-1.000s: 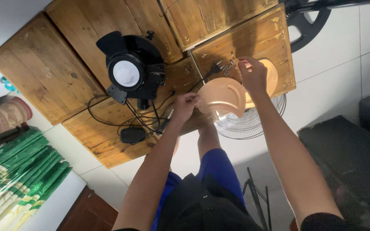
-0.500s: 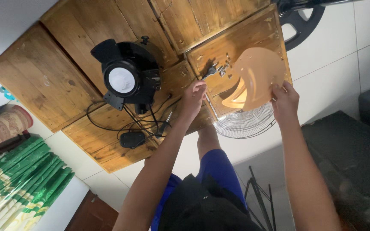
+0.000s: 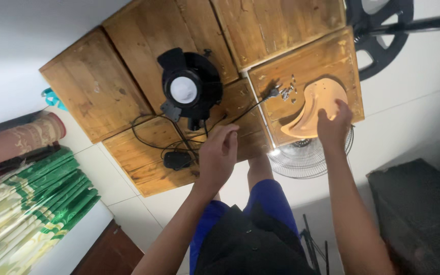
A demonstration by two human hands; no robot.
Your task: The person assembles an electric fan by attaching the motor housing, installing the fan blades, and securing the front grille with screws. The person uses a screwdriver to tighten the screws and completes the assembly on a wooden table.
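An orange plastic fan blade (image 3: 315, 104) lies flat on the right-hand wooden board (image 3: 306, 66). My right hand (image 3: 333, 125) rests on the blade's near edge, fingers touching it. My left hand (image 3: 218, 154) hovers with its fingers apart and nothing in it, over the near edge of the lower board, just right of the black cable (image 3: 151, 133). A black fan motor housing (image 3: 189, 87) with a white round centre stands on the boards beyond my left hand. Small screws and a plug (image 3: 282, 91) lie left of the blade.
A small black box (image 3: 177, 160) lies on the cable near the board's front edge. A wire fan guard (image 3: 306, 155) lies on the tiled floor under the right board. A black fan base (image 3: 380, 35) sits far right. Green patterned cloth (image 3: 31, 203) lies left, a dark case (image 3: 418, 203) right.
My right hand has lowered the orange blade from upright onto the right board. My left hand let go and drew back toward me, now open. The view shifted right.
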